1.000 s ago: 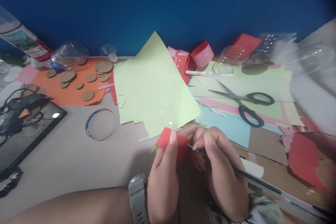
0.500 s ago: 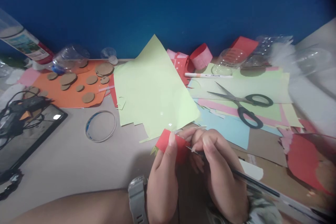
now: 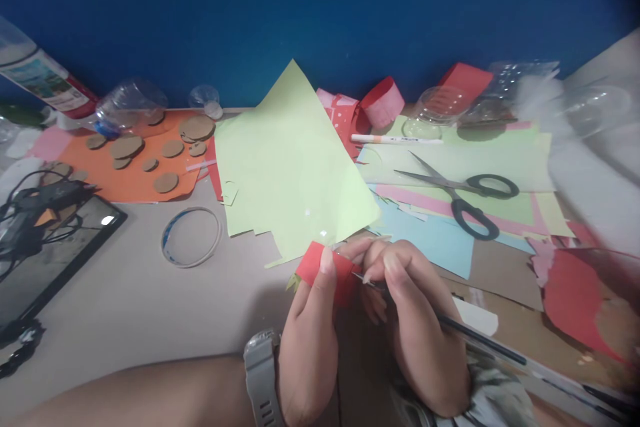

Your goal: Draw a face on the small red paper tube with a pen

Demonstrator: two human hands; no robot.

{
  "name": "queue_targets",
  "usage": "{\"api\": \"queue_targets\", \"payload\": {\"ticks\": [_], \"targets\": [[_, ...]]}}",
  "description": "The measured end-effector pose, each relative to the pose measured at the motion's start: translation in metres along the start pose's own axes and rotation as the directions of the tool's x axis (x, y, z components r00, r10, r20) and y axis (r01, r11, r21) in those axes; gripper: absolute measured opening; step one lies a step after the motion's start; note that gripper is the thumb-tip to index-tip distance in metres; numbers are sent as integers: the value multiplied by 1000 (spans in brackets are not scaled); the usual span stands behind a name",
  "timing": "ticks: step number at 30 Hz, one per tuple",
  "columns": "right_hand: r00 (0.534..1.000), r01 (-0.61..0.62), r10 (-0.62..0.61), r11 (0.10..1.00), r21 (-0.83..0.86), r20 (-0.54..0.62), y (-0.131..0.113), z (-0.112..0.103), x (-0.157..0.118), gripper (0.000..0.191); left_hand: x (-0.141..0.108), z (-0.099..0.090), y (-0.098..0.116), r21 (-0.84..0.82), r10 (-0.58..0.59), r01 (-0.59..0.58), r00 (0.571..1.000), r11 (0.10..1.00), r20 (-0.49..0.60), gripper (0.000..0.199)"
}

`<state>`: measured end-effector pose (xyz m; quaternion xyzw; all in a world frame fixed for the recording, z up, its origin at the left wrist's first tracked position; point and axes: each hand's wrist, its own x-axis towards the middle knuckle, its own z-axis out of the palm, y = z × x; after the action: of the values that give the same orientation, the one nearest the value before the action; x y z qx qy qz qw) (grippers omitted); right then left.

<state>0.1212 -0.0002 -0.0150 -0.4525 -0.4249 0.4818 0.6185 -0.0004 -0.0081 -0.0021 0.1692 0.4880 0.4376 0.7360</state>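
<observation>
a blue wall (image 3: 300, 0) backs the grey counter (image 3: 200, 313) i watch remotely. my left hand (image 3: 311, 333) pinches the red paper piece (image 3: 311, 261), just in front of the pale green sheet (image 3: 290, 160); my right hand (image 3: 420, 323) grips a thin pointed tool (image 3: 375, 285), tip by the paper's right side, contact unclear. since half a second ago only the view has shifted slightly; the work looks no further along.

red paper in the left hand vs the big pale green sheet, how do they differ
Size: the red paper is far smaller than the pale green sheet.
Colour: the red paper is bright red, the pale green sheet pale yellowish green.
Pose: the left hand pinches the red paper; the pale green sheet lies spread beyond it.
Both look like coloured paper.
</observation>
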Motion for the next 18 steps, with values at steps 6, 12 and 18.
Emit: {"api": "queue_targets", "payload": {"ticks": [6, 12, 18], "targets": [[1000, -20, 20, 1000, 13, 8, -3, 2, 2, 45, -2, 12, 4, -10, 36, -36, 999, 999, -7, 52], [1000, -5, 5, 1000, -12, 17, -2, 1, 1, 44, 0, 13, 5, 29, 58, -59, 998, 998, 10, 49], [1000, 10, -9, 1000, -20, 5, 1, 1, -1, 43, 0, 12, 10, -35, 80, -78, 996, 996, 48, 45]]}}
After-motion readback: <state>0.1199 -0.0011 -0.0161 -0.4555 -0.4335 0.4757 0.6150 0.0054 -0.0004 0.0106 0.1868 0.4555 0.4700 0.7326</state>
